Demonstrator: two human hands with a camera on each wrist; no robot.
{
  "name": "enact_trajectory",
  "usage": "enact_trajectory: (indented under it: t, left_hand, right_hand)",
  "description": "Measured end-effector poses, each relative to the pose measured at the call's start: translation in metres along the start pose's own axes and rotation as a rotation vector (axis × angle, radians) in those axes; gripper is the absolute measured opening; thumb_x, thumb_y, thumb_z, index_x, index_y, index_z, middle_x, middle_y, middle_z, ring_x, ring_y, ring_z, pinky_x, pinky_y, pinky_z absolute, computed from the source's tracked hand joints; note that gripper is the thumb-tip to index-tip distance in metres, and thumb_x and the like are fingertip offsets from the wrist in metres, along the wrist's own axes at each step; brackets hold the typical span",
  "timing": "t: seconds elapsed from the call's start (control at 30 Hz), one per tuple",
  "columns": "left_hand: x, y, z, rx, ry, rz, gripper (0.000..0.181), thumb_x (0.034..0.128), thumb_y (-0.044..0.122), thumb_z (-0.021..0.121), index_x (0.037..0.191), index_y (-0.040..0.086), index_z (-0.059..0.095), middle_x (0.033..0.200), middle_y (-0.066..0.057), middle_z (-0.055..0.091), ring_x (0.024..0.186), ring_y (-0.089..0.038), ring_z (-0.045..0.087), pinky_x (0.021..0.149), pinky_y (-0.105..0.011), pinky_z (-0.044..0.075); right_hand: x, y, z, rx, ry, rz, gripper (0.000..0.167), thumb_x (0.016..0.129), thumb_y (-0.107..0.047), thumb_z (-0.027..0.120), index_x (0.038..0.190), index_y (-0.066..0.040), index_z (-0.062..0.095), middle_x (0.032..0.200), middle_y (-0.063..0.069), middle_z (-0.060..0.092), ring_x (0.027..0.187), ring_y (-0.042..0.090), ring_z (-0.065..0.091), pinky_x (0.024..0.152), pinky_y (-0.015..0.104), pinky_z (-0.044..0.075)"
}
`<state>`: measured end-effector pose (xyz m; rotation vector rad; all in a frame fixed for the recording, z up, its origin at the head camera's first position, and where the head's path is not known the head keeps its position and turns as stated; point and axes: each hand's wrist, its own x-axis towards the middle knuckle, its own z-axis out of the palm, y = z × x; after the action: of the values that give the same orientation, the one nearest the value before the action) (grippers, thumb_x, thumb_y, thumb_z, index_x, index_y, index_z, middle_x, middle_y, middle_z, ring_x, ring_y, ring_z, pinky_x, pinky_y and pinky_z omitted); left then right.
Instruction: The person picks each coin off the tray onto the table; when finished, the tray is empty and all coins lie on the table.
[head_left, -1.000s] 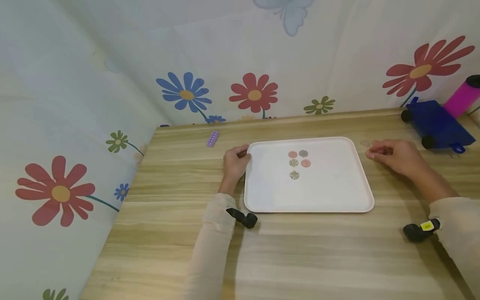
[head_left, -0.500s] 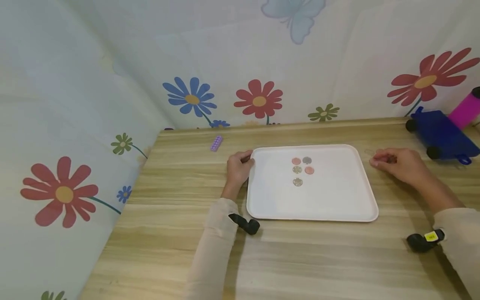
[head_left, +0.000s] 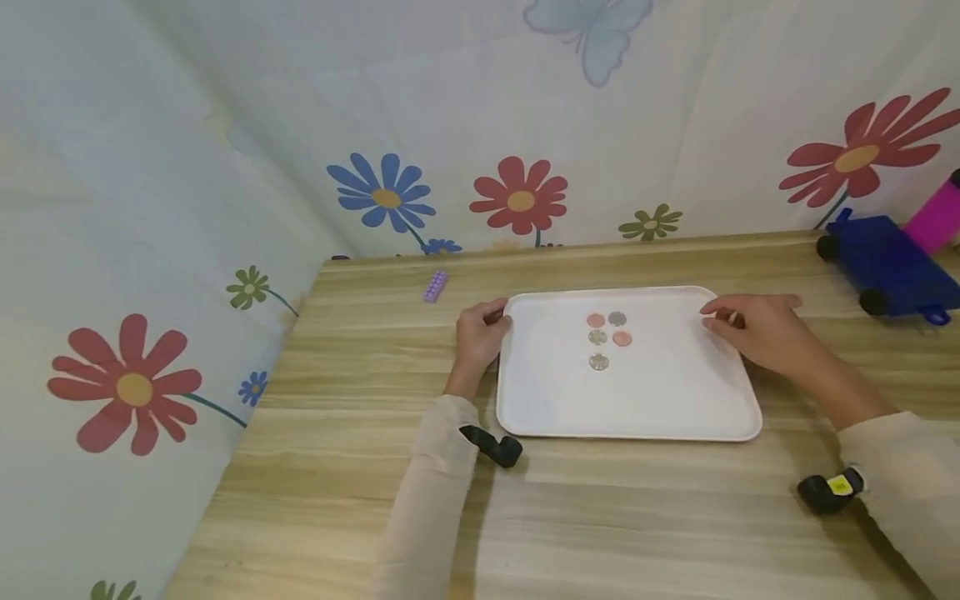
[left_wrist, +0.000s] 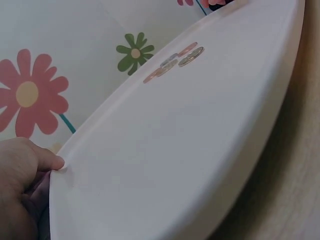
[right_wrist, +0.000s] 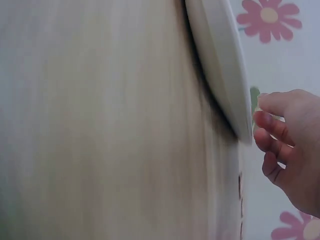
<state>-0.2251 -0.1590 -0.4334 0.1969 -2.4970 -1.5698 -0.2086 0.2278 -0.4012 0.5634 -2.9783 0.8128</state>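
A white tray lies on the table. In the head view my left hand grips its left rim; the left wrist view shows the thumb of that hand over the edge. Several round coins lie in the tray's upper middle: two reddish, one dark grey and two silvery ones. Over the tray's upper right corner, my right hand pinches what looks like a small clear disc, barely visible. In the right wrist view the thumb and fingers of that hand are bent beside the rim.
A purple studded block lies behind and left of the tray. At the back right are a dark blue object with black round parts and a pink cylinder. A flowered cloth hangs behind the wooden table.
My right hand has moved left from the table beside the tray to over its corner. My left hand keeps its grip on the rim. The head view has shifted slightly.
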Motion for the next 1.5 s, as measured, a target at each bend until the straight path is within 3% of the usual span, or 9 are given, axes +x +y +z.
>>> enact_trajectory:
  t: [0.1, 0.17, 0.23, 0.37, 0.63, 0.97, 1.17, 1.33, 1.5]
  left_hand:
    - [0.004, 0.003, -0.002, 0.001, 0.008, 0.011, 0.03, 0.0897, -0.002, 0.068, 0.119, -0.002, 0.073, 0.115, -0.023, 0.074, 0.107, -0.033, 0.071, 0.094, -0.035, 0.061]
    - [0.007, 0.004, -0.004, -0.002, 0.008, 0.016, 0.031, 0.0898, -0.003, 0.068, 0.12, -0.002, 0.073, 0.117, -0.023, 0.074, 0.108, -0.034, 0.071, 0.095, -0.035, 0.061]
    - [0.008, 0.005, -0.005, -0.01, 0.003, 0.012, 0.031, 0.0899, -0.002, 0.068, 0.12, -0.002, 0.073, 0.117, -0.023, 0.074, 0.109, -0.034, 0.071, 0.095, -0.035, 0.061]
    - [0.007, 0.004, -0.004, -0.005, -0.006, 0.0, 0.031, 0.0899, -0.002, 0.068, 0.121, -0.001, 0.073, 0.117, -0.023, 0.074, 0.109, -0.033, 0.071, 0.095, -0.034, 0.061]
    - [0.009, 0.007, -0.003, 0.013, -0.003, 0.001, 0.031, 0.0903, 0.0, 0.068, 0.121, -0.001, 0.073, 0.118, -0.022, 0.074, 0.11, -0.032, 0.071, 0.096, -0.033, 0.06]
    - [0.008, 0.008, 0.001, -0.007, -0.006, -0.009, 0.031, 0.0905, -0.001, 0.068, 0.121, -0.001, 0.073, 0.12, -0.022, 0.073, 0.111, -0.033, 0.07, 0.097, -0.035, 0.06]
    - [0.002, 0.002, 0.004, -0.008, -0.013, -0.001, 0.032, 0.0903, -0.001, 0.068, 0.122, -0.002, 0.072, 0.12, -0.022, 0.073, 0.11, -0.033, 0.071, 0.096, -0.035, 0.06]
    - [-0.003, -0.003, 0.002, 0.008, -0.003, -0.019, 0.031, 0.0901, -0.002, 0.068, 0.121, -0.001, 0.072, 0.119, -0.022, 0.074, 0.11, -0.032, 0.071, 0.097, -0.036, 0.06]
    - [-0.005, -0.005, 0.002, 0.0, -0.009, 0.006, 0.032, 0.0903, 0.0, 0.068, 0.122, -0.001, 0.072, 0.12, -0.022, 0.073, 0.11, -0.033, 0.071, 0.096, -0.034, 0.061]
  right_hand:
    - [0.01, -0.017, 0.004, 0.008, -0.046, -0.008, 0.024, 0.098, -0.015, 0.066, 0.117, -0.001, 0.071, 0.092, 0.012, 0.072, 0.079, 0.025, 0.059, 0.098, 0.066, 0.035]
    - [0.015, -0.027, 0.006, 0.013, -0.056, -0.027, 0.024, 0.098, -0.015, 0.065, 0.118, -0.001, 0.071, 0.094, 0.013, 0.073, 0.08, 0.023, 0.059, 0.086, 0.046, 0.045]
    - [0.019, -0.033, 0.009, 0.024, -0.056, -0.045, 0.023, 0.098, -0.013, 0.065, 0.117, -0.001, 0.072, 0.095, 0.013, 0.073, 0.079, 0.021, 0.059, 0.071, 0.03, 0.047]
    - [0.023, -0.042, 0.015, 0.048, -0.06, -0.082, 0.021, 0.097, -0.011, 0.066, 0.114, 0.0, 0.073, 0.094, 0.012, 0.073, 0.078, 0.018, 0.058, 0.066, 0.025, 0.047]
    - [0.03, -0.054, 0.027, 0.092, -0.057, -0.117, 0.019, 0.096, -0.007, 0.065, 0.11, 0.0, 0.074, 0.092, 0.011, 0.073, 0.076, 0.017, 0.057, 0.067, 0.022, 0.047]
    - [0.032, -0.067, 0.043, 0.169, -0.049, 0.004, 0.029, 0.095, -0.028, 0.072, 0.109, -0.002, 0.075, 0.103, 0.015, 0.076, 0.088, 0.025, 0.06, 0.076, 0.031, 0.048]
    - [0.023, -0.067, 0.056, 0.179, -0.02, 0.068, 0.03, 0.095, -0.029, 0.071, 0.111, -0.003, 0.075, 0.11, 0.015, 0.073, 0.091, 0.027, 0.058, 0.078, 0.034, 0.046]
    - [0.02, -0.071, 0.064, 0.174, -0.002, 0.074, 0.03, 0.095, -0.028, 0.072, 0.11, -0.002, 0.075, 0.111, 0.016, 0.074, 0.093, 0.029, 0.061, 0.081, 0.038, 0.049]
    - [0.019, -0.071, 0.065, 0.165, 0.02, 0.08, 0.03, 0.094, -0.024, 0.073, 0.112, -0.001, 0.074, 0.113, 0.018, 0.073, 0.094, 0.031, 0.06, 0.082, 0.042, 0.048]
